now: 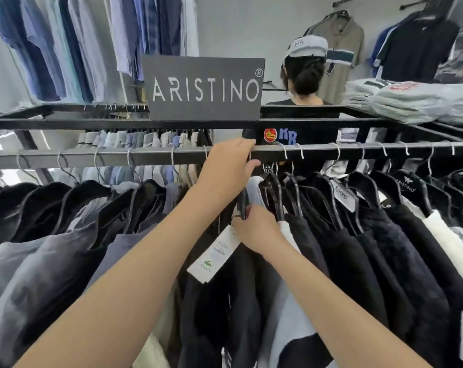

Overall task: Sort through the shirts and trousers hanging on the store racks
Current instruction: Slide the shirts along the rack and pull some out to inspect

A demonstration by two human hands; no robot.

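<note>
Reaching up, your left hand (229, 162) curls its fingers over the middle of the black rail (92, 156), with the thumb under it. Just below, your right hand (257, 233) grips a black hanger (243, 205) among the dark shirts (357, 235). A white Lacoste tag (214, 257) hangs beside that hand.

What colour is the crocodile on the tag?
Green. The crocodile shows best in the head view, on the white tag.

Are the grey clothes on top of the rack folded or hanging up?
Folded. The grey clothes lie in a flat stack on the rack, with no hangers.
</note>
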